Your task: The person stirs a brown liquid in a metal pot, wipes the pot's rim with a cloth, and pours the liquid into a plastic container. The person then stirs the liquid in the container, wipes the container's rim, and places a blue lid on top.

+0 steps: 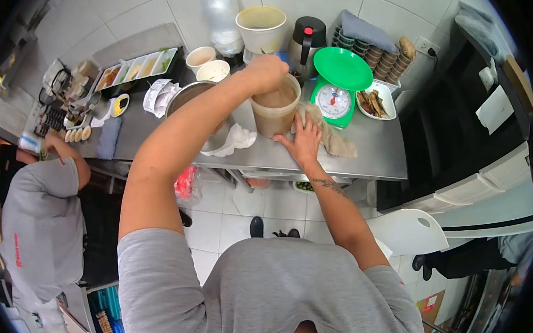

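Tub [275,108]: translucent plastic, open-topped, filled almost to the rim with a brownish liquid. It stands on the steel counter [375,154], just left of a green scale [334,83] and right of a metal bowl [189,95].

Handling, as judged: heavy for its size when this full, and the contents are likely to slosh. The wall looks thin and is expected to give if squeezed. A hold low on the wall is judged best, with the base supported and the rim left alone. The outside may be wet and slippery.

Left hand [267,72]: held over the tub's mouth with the fingers clenched into a fist. Whatever is gripped is hidden by the hand and cannot be told.

Right hand [305,143]: laid flat with the fingers spread, nothing grasped. The fingertips are set against the tub's lower right wall, and the palm rests on a crumpled cloth [332,138].

Nearby: crumpled white paper [234,138] lies near-left of the tub, and two paper cups [200,57] stand farther back. A black flask [307,36] is seen behind the scale, and a dish of food scraps [372,104] to its right. A co-worker [38,223] in grey stands at far left.
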The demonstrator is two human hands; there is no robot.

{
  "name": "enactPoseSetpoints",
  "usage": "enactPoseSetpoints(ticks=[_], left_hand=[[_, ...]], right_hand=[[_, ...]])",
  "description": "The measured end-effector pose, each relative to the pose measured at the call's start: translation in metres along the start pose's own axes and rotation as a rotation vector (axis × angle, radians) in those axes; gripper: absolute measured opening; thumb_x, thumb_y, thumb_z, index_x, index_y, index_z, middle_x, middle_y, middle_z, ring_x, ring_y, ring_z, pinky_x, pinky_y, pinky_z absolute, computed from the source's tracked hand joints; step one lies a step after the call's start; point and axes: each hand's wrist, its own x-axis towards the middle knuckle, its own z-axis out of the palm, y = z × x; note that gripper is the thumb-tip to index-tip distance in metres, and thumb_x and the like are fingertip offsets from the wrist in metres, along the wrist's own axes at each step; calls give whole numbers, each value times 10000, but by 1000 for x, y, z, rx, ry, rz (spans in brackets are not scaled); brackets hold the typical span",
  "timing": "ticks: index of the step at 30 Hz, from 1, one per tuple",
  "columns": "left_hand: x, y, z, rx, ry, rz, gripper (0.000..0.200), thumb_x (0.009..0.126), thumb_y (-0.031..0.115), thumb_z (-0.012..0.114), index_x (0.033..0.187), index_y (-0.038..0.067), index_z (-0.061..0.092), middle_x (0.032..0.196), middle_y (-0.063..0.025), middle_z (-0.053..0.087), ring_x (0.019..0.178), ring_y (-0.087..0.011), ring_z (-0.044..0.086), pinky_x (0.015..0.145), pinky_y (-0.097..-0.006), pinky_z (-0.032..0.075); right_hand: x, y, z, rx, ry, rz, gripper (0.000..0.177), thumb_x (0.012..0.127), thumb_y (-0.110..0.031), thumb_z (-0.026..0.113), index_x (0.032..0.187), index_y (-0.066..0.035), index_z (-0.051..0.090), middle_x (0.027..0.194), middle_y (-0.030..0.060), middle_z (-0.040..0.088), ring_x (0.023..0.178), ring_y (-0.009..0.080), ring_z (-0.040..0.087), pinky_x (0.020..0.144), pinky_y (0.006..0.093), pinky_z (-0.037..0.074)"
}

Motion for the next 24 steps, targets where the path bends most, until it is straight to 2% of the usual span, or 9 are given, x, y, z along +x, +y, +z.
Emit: enactPoseSetpoints(ticks=[1, 4, 7, 10, 14, 17, 20, 23, 24], left_hand=[[0, -3, 1, 60, 18, -32, 140, 679, 58, 581, 777, -12, 652, 789, -225, 632, 737, -347, 627, 645, -410, 510], [-18, 13, -26, 25, -186, -9, 127, 672, 81, 619, 769, 5, 652, 784, -210, 635, 732, -352, 624, 638, -413, 509], [7, 3, 3, -106, -71, 149, 150, 671, 93, 648, 801, 19, 657, 804, -199, 639, 744, -340, 631, 637, -411, 513], [7, -3, -4, 78, 78, -53, 148, 679, 97, 628, 800, 18, 660, 810, -191, 641, 743, -341, 630, 650, -407, 513], [-1, -3, -5, 68, -228, 2, 139, 675, 122, 641, 767, 19, 652, 778, -181, 639, 748, -328, 634, 649, -407, 514], [10, -3, -1, -114, -4, 85, 147, 667, 125, 647, 775, 26, 660, 773, -177, 642, 740, -329, 635, 645, -408, 514], [6, -12, -4, 76, 111, -96, 162, 661, 96, 607, 789, 15, 665, 763, -194, 634, 723, -349, 624, 638, -408, 508], [-11, -3, -8, 40, -114, -56, 169, 647, 74, 593, 786, 9, 665, 760, -206, 628, 725, -361, 618, 631, -417, 505], [-10, -4, 0, 2, -97, -24, 166, 645, 70, 598, 783, 4, 663, 758, -207, 628, 731, -360, 620, 631, -417, 506]], right_hand=[[0, -1, 0, -6, -6, 7, 933, 632, -636, 639, 1368, -169, 306, 1356, 194, 308, 1232, 356, 300, 1003, 479, 199], [3, -2, -4, -9, -11, 9, 938, 628, -639, 640, 1368, -170, 306, 1360, 195, 306, 1233, 356, 299, 1004, 480, 198], [1, -2, 0, 10, -8, 3, 947, 622, -644, 641, 1371, -173, 302, 1361, 197, 305, 1235, 357, 299, 1003, 481, 198], [0, 1, 2, 1, 5, -1, 954, 616, -647, 643, 1371, -173, 303, 1362, 198, 304, 1233, 355, 302, 1002, 480, 199], [3, 0, 1, -1, 8, -4, 949, 616, -643, 646, 1368, -172, 308, 1362, 199, 304, 1226, 356, 308, 1001, 478, 198], [1, 2, 2, 23, 19, -14, 946, 616, -641, 648, 1367, -177, 309, 1361, 200, 304, 1227, 357, 307, 1002, 479, 194], [1, 0, 0, 11, 5, -1, 945, 621, -641, 645, 1367, -167, 309, 1358, 195, 308, 1231, 356, 301, 1003, 479, 192], [2, -2, -2, -8, 3, -5, 953, 622, -650, 637, 1366, -153, 308, 1353, 194, 312, 1229, 356, 300, 1002, 474, 193], [3, -3, -2, -7, 12, -14, 946, 624, -650, 636, 1358, -144, 320, 1347, 201, 321, 1223, 361, 309, 1002, 475, 197]])
